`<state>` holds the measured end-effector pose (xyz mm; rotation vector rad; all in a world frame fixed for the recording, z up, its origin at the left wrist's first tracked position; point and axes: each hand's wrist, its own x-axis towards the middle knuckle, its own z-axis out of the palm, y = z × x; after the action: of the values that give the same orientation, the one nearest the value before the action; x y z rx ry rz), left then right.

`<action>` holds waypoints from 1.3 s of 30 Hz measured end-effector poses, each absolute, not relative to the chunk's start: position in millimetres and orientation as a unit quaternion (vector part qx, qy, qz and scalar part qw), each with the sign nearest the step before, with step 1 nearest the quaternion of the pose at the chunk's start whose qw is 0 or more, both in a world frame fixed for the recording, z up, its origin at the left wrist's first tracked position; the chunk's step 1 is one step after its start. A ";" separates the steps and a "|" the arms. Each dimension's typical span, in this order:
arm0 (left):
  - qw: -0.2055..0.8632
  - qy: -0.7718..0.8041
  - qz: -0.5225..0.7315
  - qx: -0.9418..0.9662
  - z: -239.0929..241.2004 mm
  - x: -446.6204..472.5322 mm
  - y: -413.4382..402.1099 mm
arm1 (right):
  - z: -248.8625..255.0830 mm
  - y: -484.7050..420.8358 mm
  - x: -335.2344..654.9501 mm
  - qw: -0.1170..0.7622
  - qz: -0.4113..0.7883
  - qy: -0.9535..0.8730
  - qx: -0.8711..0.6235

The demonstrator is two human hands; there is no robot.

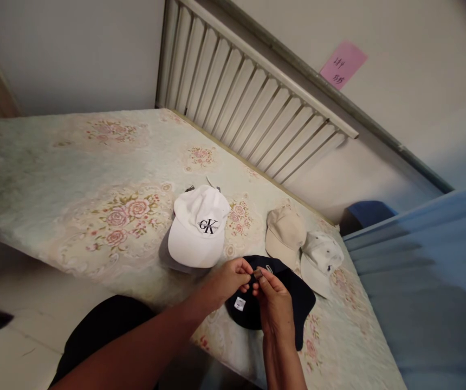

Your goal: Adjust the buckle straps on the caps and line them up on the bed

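A small dark strap piece (258, 274) is pinched between the fingertips of the left hand (227, 281) and right hand (274, 303), just above the navy cap (293, 295) on the bed (74, 179). Beyond the navy cap lie a white cap (198, 227), beige cap (285, 232) and pale cap (320, 257).

Single head view: you look forward and down from above the near edge of the mattress (95, 162), close over your own hands. The frame tilts, so the headboard rail (257, 92) runs diagonally across the top. The wall (420, 108) fills the far right background.
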<state>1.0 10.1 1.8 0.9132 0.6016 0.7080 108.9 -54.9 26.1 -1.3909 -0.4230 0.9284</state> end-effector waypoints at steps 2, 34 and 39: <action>0.805 0.265 0.343 0.406 -0.4 2.1 10.4 | 25.9 -54.9 107.2 0.652 0.407 -0.190 -0.611; 0.464 0.385 0.366 0.709 8.2 1.1 -5.2 | 26.9 -61.9 102.4 0.550 0.280 -0.312 -0.722; 0.443 0.382 0.355 0.729 6.8 1.4 -5.2 | 26.4 -61.6 104.3 0.604 0.310 -0.248 -0.691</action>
<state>1.4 -5.2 6.8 1.8085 0.9483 0.8818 104.3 -61.6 26.4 -1.5991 -0.5747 0.7164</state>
